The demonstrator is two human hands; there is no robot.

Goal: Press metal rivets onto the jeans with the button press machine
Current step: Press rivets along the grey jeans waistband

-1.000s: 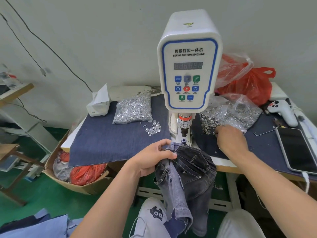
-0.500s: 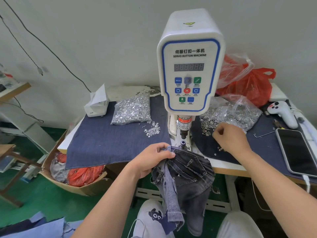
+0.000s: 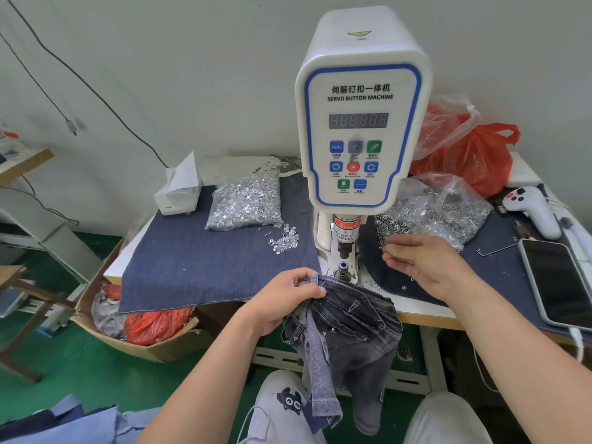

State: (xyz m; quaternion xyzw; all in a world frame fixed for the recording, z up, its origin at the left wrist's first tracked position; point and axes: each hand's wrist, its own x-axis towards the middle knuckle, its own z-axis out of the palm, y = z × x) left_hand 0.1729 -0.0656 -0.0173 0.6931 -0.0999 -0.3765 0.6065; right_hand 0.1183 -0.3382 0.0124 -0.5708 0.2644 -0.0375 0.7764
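A tissue box [image 3: 177, 195] sits at the left end of the desk [image 3: 423, 310], then a clear bag of silver rivets [image 3: 246, 201] lying on a denim cloth [image 3: 198, 267]. The left hand [image 3: 283, 299] grips the waistband of the dark jeans [image 3: 349, 328], which hang off the desk edge just in front of the button press machine [image 3: 360, 123]. To its right, the right hand [image 3: 423, 264] hovers palm-up, fingers [image 3: 395, 251] loosely curved, beside a bag of ring parts [image 3: 439, 209]; whether it holds a rivet I cannot tell. A phone [image 3: 560, 280] lies furthest right.
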